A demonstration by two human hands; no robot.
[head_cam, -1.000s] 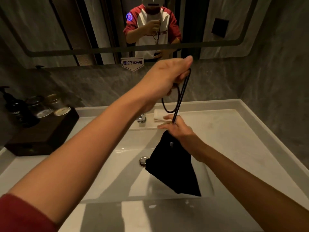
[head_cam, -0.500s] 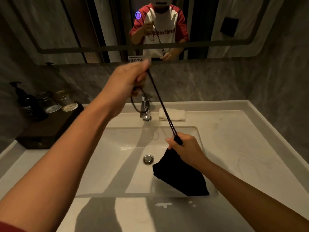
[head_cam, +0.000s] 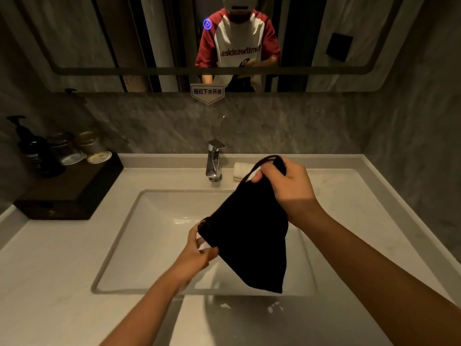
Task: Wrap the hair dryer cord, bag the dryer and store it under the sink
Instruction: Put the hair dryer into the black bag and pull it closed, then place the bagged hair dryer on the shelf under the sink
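A black drawstring bag (head_cam: pixel 252 236) hangs over the white sink basin (head_cam: pixel 149 233). My right hand (head_cam: pixel 287 186) grips its gathered top, with a loop of the black drawstring (head_cam: pixel 264 161) arching over the fingers. My left hand (head_cam: pixel 199 250) pinches the bag's lower left edge from below. The hair dryer itself is not visible; the bag hides whatever is inside it.
A chrome faucet (head_cam: pixel 214 161) stands behind the basin with a folded white towel (head_cam: pixel 243 169) beside it. At the left sits a dark wooden tray (head_cam: pixel 72 193) with jars and a black pump bottle (head_cam: pixel 35 148). White countertop (head_cam: pixel 349 196) surrounds the basin; a mirror (head_cam: pixel 99 33) hangs above.
My left hand let go of the pulled-up drawstring and dropped down to the bag's lower edge. My right hand rose with the bag's top, and the string now loops slack over it.
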